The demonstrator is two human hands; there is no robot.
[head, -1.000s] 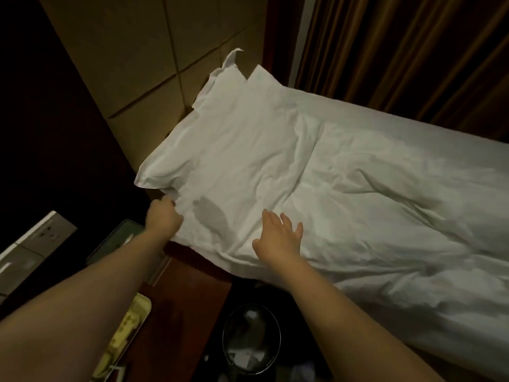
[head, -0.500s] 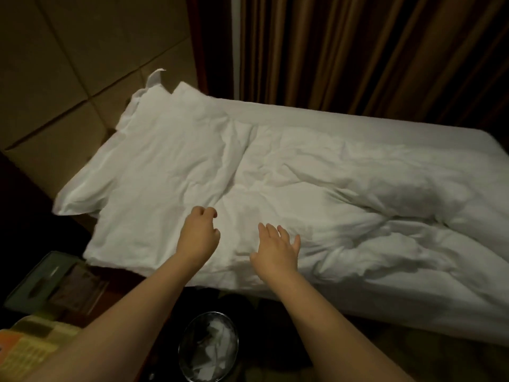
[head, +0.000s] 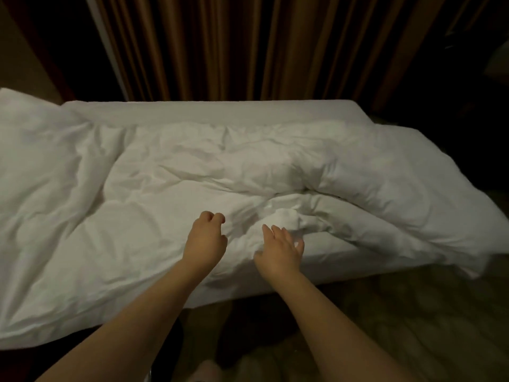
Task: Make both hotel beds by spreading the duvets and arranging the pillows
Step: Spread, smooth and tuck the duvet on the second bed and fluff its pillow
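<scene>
while over the rumpled duvet (head: 192, 172), left hand (head: 205, 239) curled, empty, right hand (head: 279, 250) spread

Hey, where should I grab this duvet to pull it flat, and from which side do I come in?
Grip the bunched ridge of the duvet just beyond your right hand, coming from the near side of the bed. The fabric is heaped and raised there, so it probably gives a thick handful to pull toward you.
</scene>
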